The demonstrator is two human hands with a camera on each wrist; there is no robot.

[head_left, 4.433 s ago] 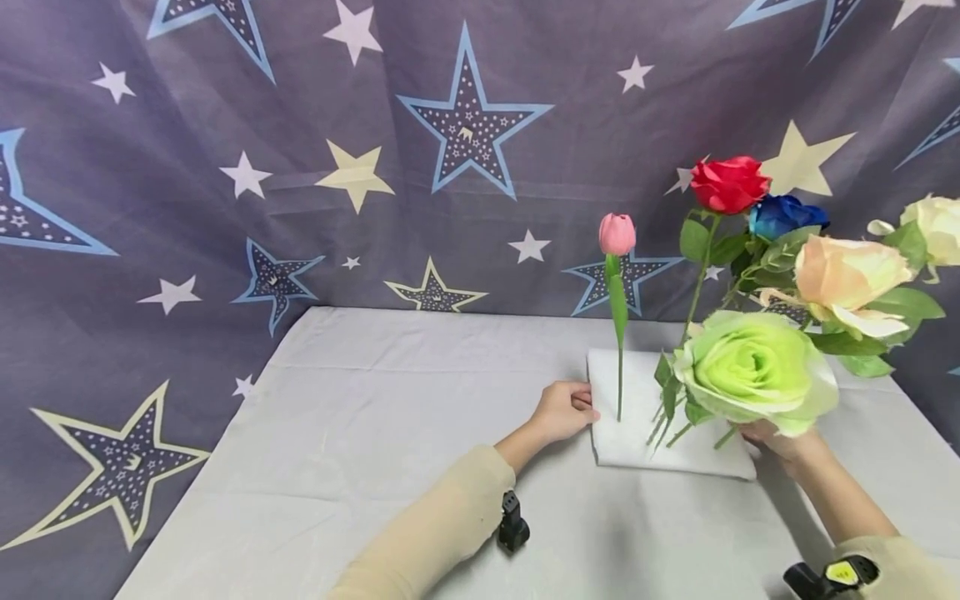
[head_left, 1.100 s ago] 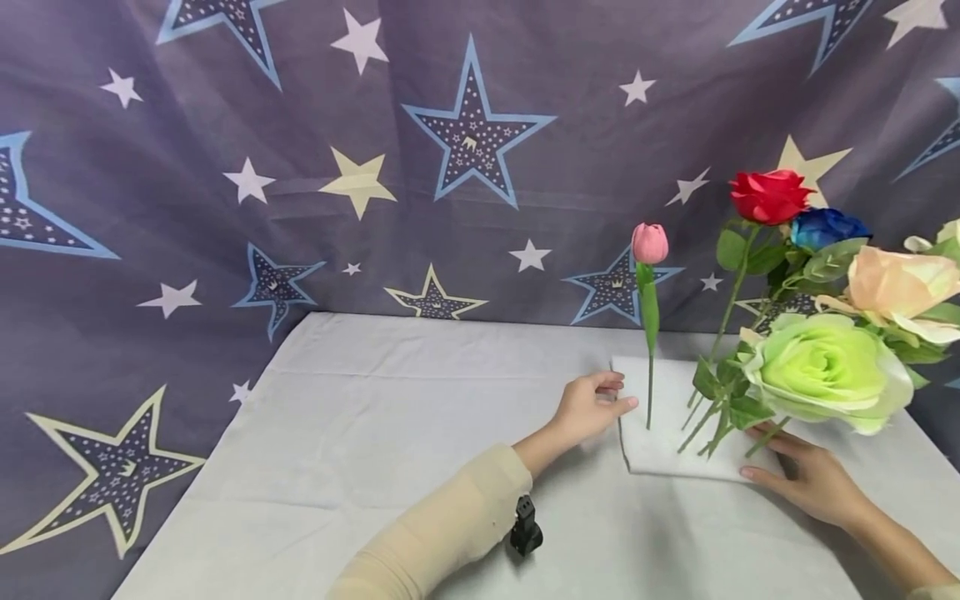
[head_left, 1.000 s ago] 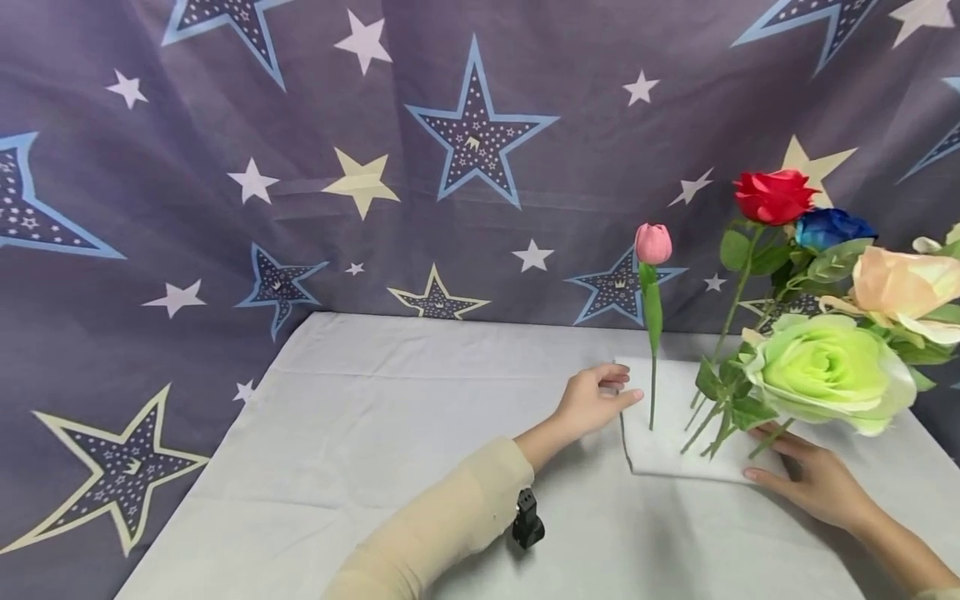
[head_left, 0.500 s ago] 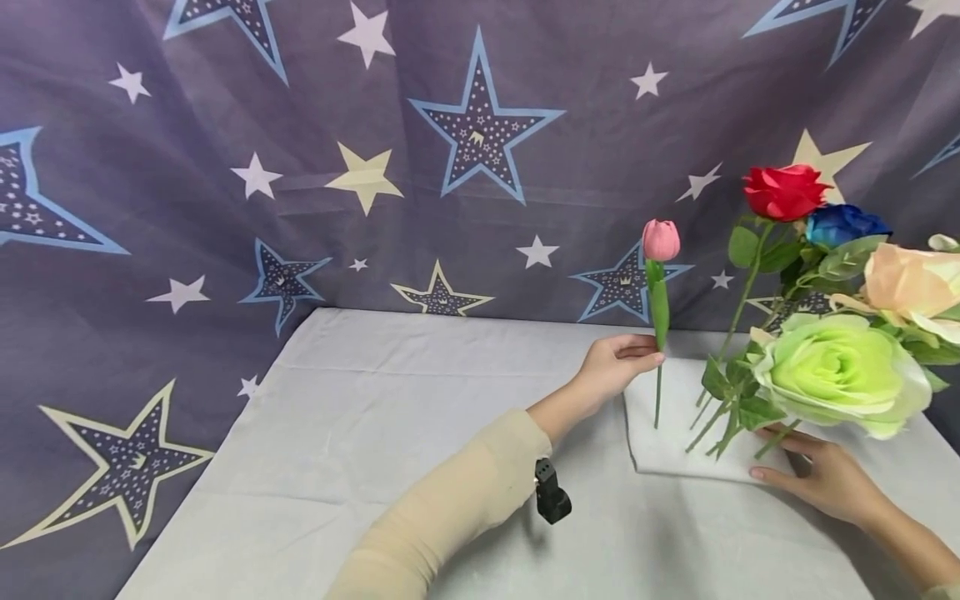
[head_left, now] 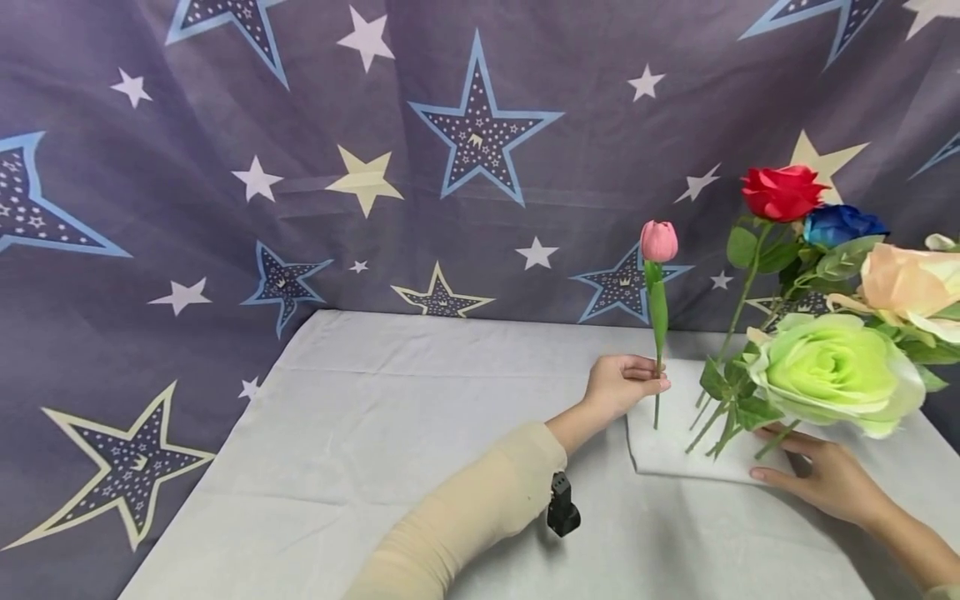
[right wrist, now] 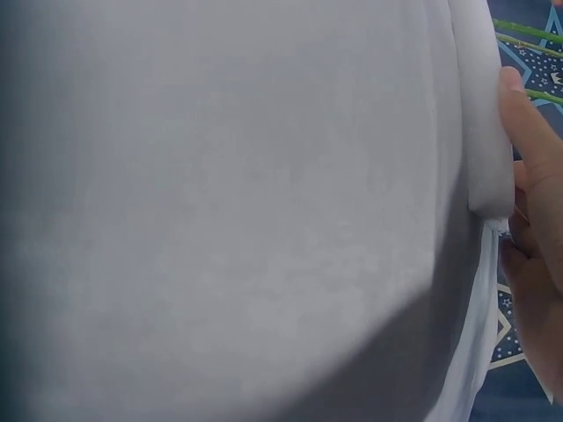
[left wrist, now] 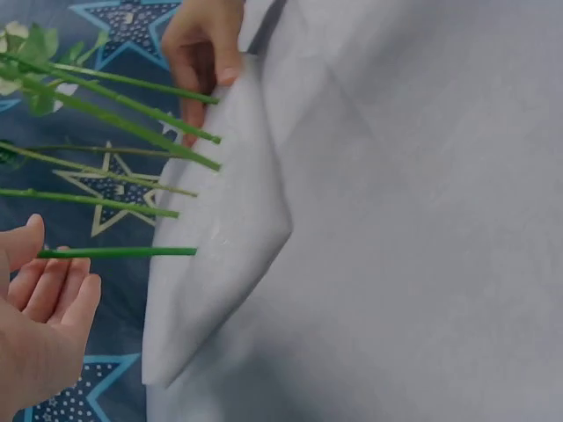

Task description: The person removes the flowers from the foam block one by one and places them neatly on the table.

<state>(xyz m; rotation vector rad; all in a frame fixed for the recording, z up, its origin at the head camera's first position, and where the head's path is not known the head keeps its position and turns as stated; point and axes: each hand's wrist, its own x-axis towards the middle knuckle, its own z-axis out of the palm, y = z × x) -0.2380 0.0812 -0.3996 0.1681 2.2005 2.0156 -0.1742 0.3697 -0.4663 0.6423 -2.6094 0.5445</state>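
Observation:
A pink tulip (head_left: 659,242) stands upright with the foot of its stem on a white folded pad (head_left: 645,450). My left hand (head_left: 618,385) pinches this stem between thumb and fingers, below the leaf; in the left wrist view the green stem (left wrist: 132,252) runs between them. My right hand (head_left: 832,479) holds the pad's right end, thumb on the front edge and fingers behind, partly hidden by flowers. Beside the tulip stand a red rose (head_left: 783,193), a blue rose (head_left: 843,225), a peach rose (head_left: 903,279) and a large light-green rose (head_left: 832,362), stems down to the pad.
A pale grey cloth (head_left: 420,433) covers the table. Behind it hangs a dark curtain (head_left: 300,108) with stars. The flower heads lean over the right side, above the right hand, and partly leave the head view. A black wrist device (head_left: 561,504) sits on the left sleeve.
My left hand has left the pad's left edge, risen to the tulip's stem and slid slightly down it. The right hand stays at the pad; the flowers look unmoved.

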